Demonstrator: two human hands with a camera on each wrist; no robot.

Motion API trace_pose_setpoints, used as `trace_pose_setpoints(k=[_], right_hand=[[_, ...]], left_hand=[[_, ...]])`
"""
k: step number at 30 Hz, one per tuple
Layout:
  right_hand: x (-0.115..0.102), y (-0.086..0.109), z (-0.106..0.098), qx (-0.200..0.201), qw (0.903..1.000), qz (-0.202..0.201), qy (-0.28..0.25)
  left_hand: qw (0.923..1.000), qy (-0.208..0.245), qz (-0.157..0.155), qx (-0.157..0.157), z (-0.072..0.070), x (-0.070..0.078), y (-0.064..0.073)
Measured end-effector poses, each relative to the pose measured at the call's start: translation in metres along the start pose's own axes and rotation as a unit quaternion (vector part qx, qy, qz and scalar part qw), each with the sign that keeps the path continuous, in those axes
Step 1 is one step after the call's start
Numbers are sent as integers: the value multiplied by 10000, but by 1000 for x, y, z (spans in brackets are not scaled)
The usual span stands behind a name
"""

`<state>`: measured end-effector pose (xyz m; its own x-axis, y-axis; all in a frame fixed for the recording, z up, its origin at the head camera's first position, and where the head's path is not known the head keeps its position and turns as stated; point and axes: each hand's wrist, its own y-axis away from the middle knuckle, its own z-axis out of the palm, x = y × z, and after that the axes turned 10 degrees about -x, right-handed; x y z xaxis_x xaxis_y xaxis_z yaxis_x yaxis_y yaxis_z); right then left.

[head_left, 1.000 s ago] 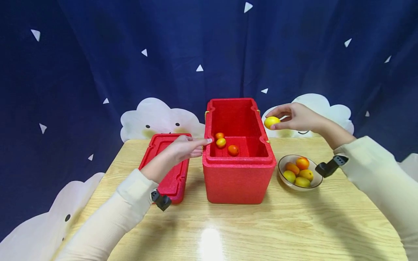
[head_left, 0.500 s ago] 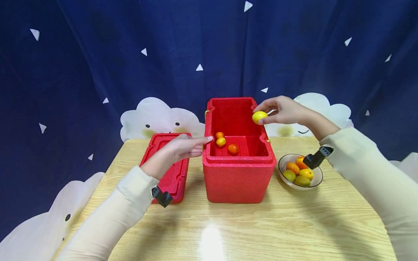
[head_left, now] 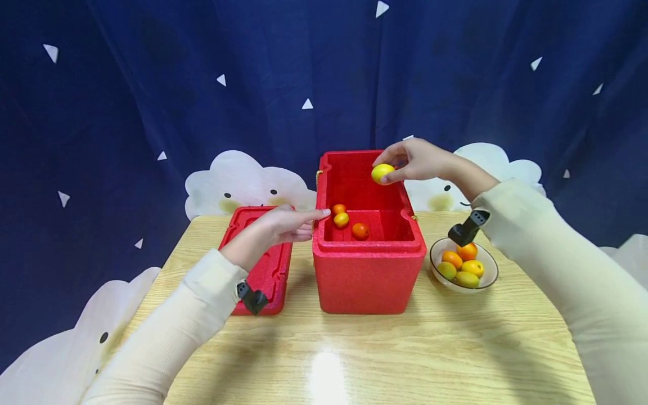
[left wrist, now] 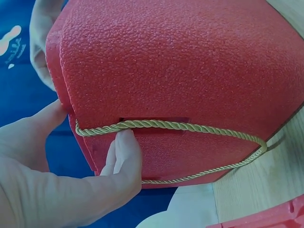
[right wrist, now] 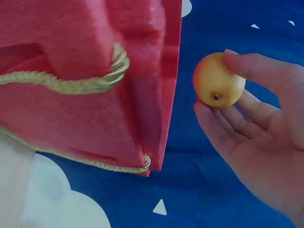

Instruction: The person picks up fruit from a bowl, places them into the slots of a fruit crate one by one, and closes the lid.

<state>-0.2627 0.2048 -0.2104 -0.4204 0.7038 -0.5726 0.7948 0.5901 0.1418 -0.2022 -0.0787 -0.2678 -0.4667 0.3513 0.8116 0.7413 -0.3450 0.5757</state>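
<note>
A tall red box (head_left: 367, 287) stands uncovered on the table, with gold rope handles (left wrist: 190, 127) on its sides. My right hand (head_left: 422, 160) holds a yellow fruit (head_left: 382, 174) over the far right part of the box opening. The right wrist view shows the fruit (right wrist: 218, 80) pinched between thumb and fingers, its dark stem end visible. My left hand (head_left: 288, 225) rests on the box's left side, thumb at the rim and extended fingers touching the outer wall by the rope. Inside lie an orange-red fruit (head_left: 360, 231), a yellow one (head_left: 341, 220) and an orange one (head_left: 338, 208).
Right of the box, a white bowl (head_left: 488, 275) with a dark rim holds several yellow, orange and greenish fruits. The red lid (head_left: 265, 281) lies on the table to the left, partly under my left arm. A dark blue curtain (head_left: 253, 50) hangs behind the wooden table (head_left: 385, 360).
My right hand has carried the yellow fruit leftward and slightly up, from beside the box's right rim to over its opening. The left hand has stayed at the left rim.
</note>
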Motion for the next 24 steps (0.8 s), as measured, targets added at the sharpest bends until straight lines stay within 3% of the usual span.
trace_pose_setpoints(k=[9, 18, 24], right_hand=[[-14, -20, -6, -229, 9996, 116, 100], [-24, -35, -9, -317, 9994, 57, -99], [-30, -47, -11, -335, 9991, 150, -215]], left_hand=[[9997, 88, 84, 194, 1, 0, -3], [9997, -61, 186, 148, 1, -4, -4], [9992, -88, 236, 295, 4, -4, -3]])
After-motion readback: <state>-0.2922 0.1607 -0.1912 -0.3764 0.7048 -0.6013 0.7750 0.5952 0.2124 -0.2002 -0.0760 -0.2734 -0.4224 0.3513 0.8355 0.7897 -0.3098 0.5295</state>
